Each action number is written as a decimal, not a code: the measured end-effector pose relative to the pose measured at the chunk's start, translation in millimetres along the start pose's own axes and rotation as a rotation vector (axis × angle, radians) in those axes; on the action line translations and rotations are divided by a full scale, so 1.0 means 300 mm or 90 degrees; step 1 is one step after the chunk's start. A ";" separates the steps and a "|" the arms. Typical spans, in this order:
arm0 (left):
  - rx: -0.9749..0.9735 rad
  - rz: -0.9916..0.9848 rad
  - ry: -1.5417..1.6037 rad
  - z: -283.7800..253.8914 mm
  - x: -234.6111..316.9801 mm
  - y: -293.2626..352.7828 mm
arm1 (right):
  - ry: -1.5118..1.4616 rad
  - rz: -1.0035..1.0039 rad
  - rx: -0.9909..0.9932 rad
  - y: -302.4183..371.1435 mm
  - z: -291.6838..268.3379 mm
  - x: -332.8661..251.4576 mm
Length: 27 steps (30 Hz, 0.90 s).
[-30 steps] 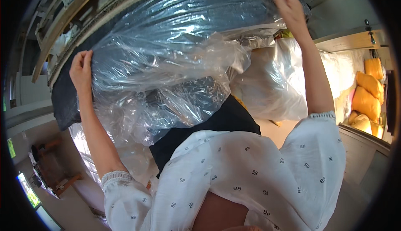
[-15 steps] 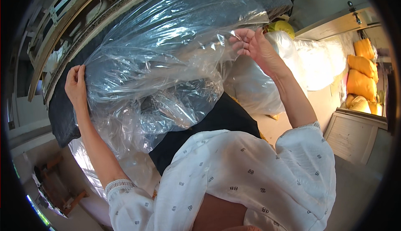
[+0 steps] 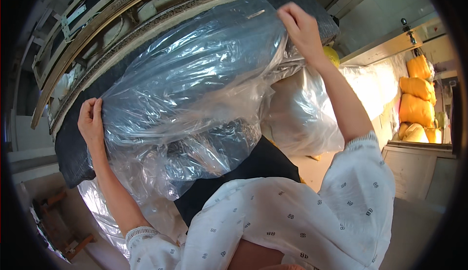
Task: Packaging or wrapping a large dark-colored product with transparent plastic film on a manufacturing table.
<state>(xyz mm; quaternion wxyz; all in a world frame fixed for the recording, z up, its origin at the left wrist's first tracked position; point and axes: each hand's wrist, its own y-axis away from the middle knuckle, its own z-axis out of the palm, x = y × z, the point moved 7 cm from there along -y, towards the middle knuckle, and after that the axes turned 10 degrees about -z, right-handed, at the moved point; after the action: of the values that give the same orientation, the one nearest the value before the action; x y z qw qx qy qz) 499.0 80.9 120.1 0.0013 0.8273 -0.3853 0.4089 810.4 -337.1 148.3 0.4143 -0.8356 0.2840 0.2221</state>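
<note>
A large clear plastic sheet (image 3: 195,75), shiny and creased, lies across a dark padded bench top (image 3: 73,143); it may be a bag, I cannot tell. My left hand (image 3: 91,119) pinches its left corner near the bench's left end. At the sheet's far right corner, my right hand (image 3: 301,28) is closed on the edge, fingers curled. Between them the upper part is drawn fairly smooth. More crumpled clear plastic (image 3: 195,158) bunches on the near side, against a black cloth (image 3: 253,160) at my waist.
Along the bench's far side runs a wood and metal frame (image 3: 73,50). Bulging clear plastic (image 3: 302,114) stands to the right, with a yellow round thing (image 3: 332,56) behind it. Orange bundles (image 3: 418,106) are stacked at the far right. A brown wooden stand (image 3: 58,226) sits at lower left.
My right hand, open beside the sheet before, has moved away from me and closed on its far right corner. The sheet's right end now lies differently. My left hand keeps its pinch.
</note>
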 end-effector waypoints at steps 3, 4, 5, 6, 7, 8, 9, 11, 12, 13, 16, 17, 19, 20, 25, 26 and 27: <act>0.002 0.031 -0.013 0.006 0.040 0.007 | 0.200 -0.147 0.020 -0.201 0.073 0.084; 0.004 0.053 -0.027 0.001 0.058 0.013 | 0.271 -0.172 0.002 -0.235 0.114 0.101; 0.007 0.051 -0.027 -0.006 0.068 0.018 | 0.269 -0.175 0.000 -0.248 0.146 0.123; 0.002 0.053 -0.042 -0.012 0.080 0.023 | 0.293 -0.172 -0.016 -0.262 0.184 0.130; -0.003 0.054 -0.057 -0.025 0.085 0.027 | 0.316 -0.170 -0.031 -0.274 0.213 0.139; 0.000 0.049 -0.058 -0.058 0.083 0.042 | 0.313 -0.174 -0.035 -0.269 0.230 0.144; 0.027 0.059 -0.070 -0.101 0.092 0.071 | 0.275 -0.152 -0.054 -0.245 0.239 0.139; 0.093 0.085 -0.107 -0.221 0.092 0.159 | 0.177 -0.128 -0.098 -0.185 0.274 0.071; 0.128 0.111 -0.127 -0.286 0.090 0.207 | 0.169 -0.129 -0.099 -0.181 0.274 0.055; 0.134 0.128 -0.151 -0.323 0.085 0.261 | 0.121 -0.143 -0.111 -0.171 0.279 0.045; 0.120 0.142 -0.202 -0.396 0.109 0.437 | 0.058 -0.148 -0.132 -0.176 0.297 0.024; 0.113 0.152 -0.241 -0.404 0.136 0.496 | 0.077 -0.114 -0.142 -0.182 0.308 0.029; 0.120 0.174 -0.296 -0.370 0.185 0.594 | 0.101 -0.089 -0.151 -0.195 0.312 0.027; 0.129 0.187 -0.320 -0.345 0.215 0.635 | 0.126 -0.068 -0.148 -0.194 0.313 0.036; 0.139 0.160 -0.415 -0.203 0.203 0.817 | 0.136 -0.042 -0.146 -0.177 0.319 0.045; 0.120 0.102 -0.362 -0.186 0.162 0.839 | 0.137 -0.072 -0.132 -0.179 0.326 0.041; 0.098 0.048 -0.305 -0.175 0.124 0.859 | 0.141 -0.098 -0.117 -0.175 0.326 0.037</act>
<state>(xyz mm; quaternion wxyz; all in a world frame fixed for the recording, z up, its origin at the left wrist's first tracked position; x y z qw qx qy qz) 312.6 -107.2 99.6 -0.1681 0.8835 -0.3727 0.2287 839.8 -234.3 116.7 0.3180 -0.9087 0.2417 0.1212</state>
